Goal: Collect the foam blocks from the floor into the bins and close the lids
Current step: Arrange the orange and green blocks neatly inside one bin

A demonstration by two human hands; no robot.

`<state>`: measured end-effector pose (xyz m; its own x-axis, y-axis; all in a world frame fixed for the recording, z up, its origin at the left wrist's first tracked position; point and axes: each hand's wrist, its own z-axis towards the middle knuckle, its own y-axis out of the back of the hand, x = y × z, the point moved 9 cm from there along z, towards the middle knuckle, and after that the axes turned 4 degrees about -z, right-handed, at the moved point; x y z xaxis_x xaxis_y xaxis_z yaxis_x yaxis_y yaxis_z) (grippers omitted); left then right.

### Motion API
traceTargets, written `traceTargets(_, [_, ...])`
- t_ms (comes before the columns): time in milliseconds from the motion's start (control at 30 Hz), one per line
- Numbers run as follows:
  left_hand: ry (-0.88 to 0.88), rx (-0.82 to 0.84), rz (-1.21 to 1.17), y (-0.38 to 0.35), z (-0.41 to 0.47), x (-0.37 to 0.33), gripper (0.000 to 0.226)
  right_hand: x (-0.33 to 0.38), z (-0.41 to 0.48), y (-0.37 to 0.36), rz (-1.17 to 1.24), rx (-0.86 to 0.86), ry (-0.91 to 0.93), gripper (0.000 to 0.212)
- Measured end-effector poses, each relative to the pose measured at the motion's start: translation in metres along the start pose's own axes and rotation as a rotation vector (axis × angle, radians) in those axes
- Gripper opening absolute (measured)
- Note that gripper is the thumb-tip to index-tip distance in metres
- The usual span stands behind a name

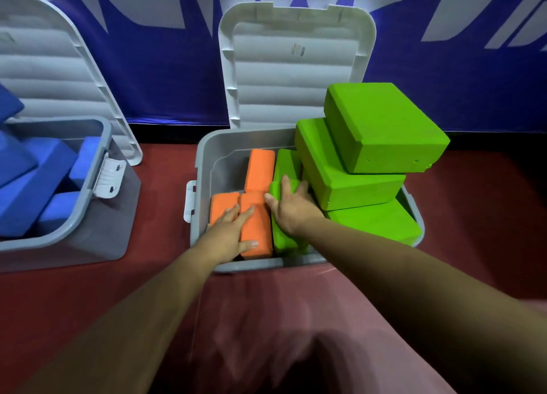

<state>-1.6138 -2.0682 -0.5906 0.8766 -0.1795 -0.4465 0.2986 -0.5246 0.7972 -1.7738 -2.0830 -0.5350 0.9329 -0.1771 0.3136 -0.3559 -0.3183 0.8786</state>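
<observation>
Centre bin (204,162) sits on the red floor (473,201), its lid (296,67) swung up against the blue banner (165,76).

Inside, the left half holds three orange blocks (260,168) and the right half holds green blocks (340,168). The green ones are stacked well above the rim. The top green block (381,124) is tilted and overhangs toward the right.

- **Left grip** (233,230): released, fingers straight, laid flat on the near orange block (256,224).
- **Right grip** (291,207): clenched on an upright green block (285,239), fingers curled over its top edge. This block is wedged just beside the orange one.

Second bin (97,239) sits at the left, its lid (44,67) also up, with blue blocks (35,168) piled inside.
</observation>
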Motion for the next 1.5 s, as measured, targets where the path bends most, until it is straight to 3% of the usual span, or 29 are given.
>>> traceTargets(100, [0.012, 0.005, -0.063, 0.003, -0.005, -0.002, 0.090, 0.007, -0.009, 0.004, -0.042, 0.059, 0.020, 0.077])
traceTargets(167, [0.038, -0.029, -0.162, 0.017, -0.006, -0.007, 0.082, 0.025, -0.022, 0.031, -0.091, -0.005, 0.093, 0.072])
traceTargets(300, [0.066, -0.292, -0.377, 0.084, -0.011, -0.031, 0.038, 0.062, -0.051, 0.131, -0.018, -0.318, 0.267, 0.056])
traceTargets(400, [-0.003, -0.420, -0.572, 0.131, -0.012, -0.077, 0.007, 0.048, -0.067, 0.205, -0.013, -0.532, 0.279, 0.045])
traceTargets(600, [-0.113, -0.359, -0.798, 0.152, 0.015, -0.184, 0.025, -0.057, -0.072, 0.260, -0.185, -0.654, -0.098, 0.048])
traceTargets(667, [-0.099, -0.311, -0.824, 0.144, 0.024, -0.208, 0.029, -0.094, -0.071, 0.255, -0.186, -0.617, -0.306, 0.064])
traceTargets(767, [-0.045, -0.166, -0.891, 0.124, 0.036, -0.233, 0.046, -0.141, -0.062, 0.233, 0.001, -0.462, -0.550, 0.096])
traceTargets(833, [-0.023, -0.137, -0.862, 0.118, 0.043, -0.238, 0.062, -0.142, -0.050, 0.222, 0.081, -0.390, -0.488, 0.091])
traceTargets(900, [-0.037, -0.145, -0.923, 0.115, 0.049, -0.238, 0.063, -0.133, -0.052, 0.225, 0.160, -0.465, -0.436, 0.086])
traceTargets(967, [-0.062, -0.165, -1.087, 0.117, 0.050, -0.233, 0.047, -0.117, -0.065, 0.241, 0.152, -0.611, -0.384, 0.080])
traceTargets(1067, [-0.078, -0.260, -1.437, 0.132, 0.048, -0.200, 0.024, -0.069, -0.072, 0.260, 0.204, -0.726, -0.138, 0.073])
traceTargets(1133, [-0.134, -0.281, -1.704, 0.141, 0.045, -0.172, 0.033, -0.035, -0.066, 0.260, 0.380, -0.726, 0.028, 0.082])
traceTargets(1233, [-0.205, -0.281, -1.856, 0.145, 0.036, -0.129, 0.047, 0.006, -0.044, 0.238, 0.589, -0.603, 0.054, 0.086])
traceTargets(1300, [-0.225, -0.274, -1.791, 0.141, 0.033, -0.099, 0.051, 0.029, -0.025, 0.217, 0.640, -0.510, 0.067, 0.075])
traceTargets(1367, [-0.122, -0.310, -1.511, 0.130, 0.028, -0.061, 0.052, 0.043, -0.016, 0.208, 0.622, -0.522, 0.092, 0.072])
traceTargets(1467, [0.166, -0.326, -0.587, 0.100, 0.016, 0.006, 0.071, 0.055, -0.005, 0.204, 0.557, -0.574, 0.119, 0.073])
traceTargets(1500, [0.183, -0.289, -0.287, 0.086, 0.013, 0.018, 0.085, 0.060, -0.002, 0.203, 0.542, -0.563, 0.126, 0.072])
